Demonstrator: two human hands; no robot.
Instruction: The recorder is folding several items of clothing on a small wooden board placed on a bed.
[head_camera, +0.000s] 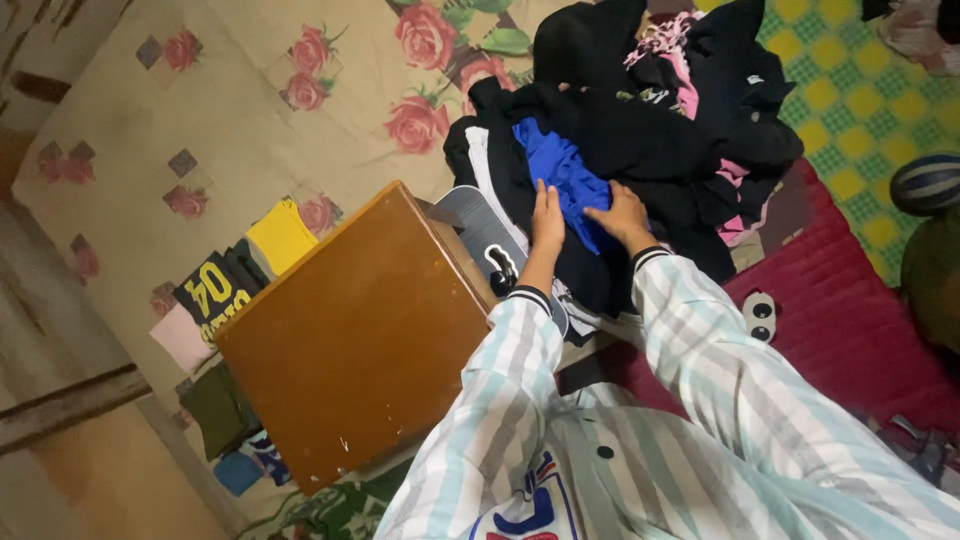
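1. Blue cloth (565, 180) is partly tucked under dark clothes (640, 140).
2. Right hand (620, 215) fingertips hide in the cloth.
3. Striped ball (928, 183) cut off by pic edge.
4. Folded stack (215, 290) goes behind wood board (350, 330).

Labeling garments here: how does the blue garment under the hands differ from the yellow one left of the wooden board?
The blue garment lies crumpled on the dark clothes pile; the yellow garment lies folded flat in a row on the floral sheet. Both the left hand and right hand rest on the blue one; nothing touches the yellow one. Both are plain, bright, single-colour cloth.
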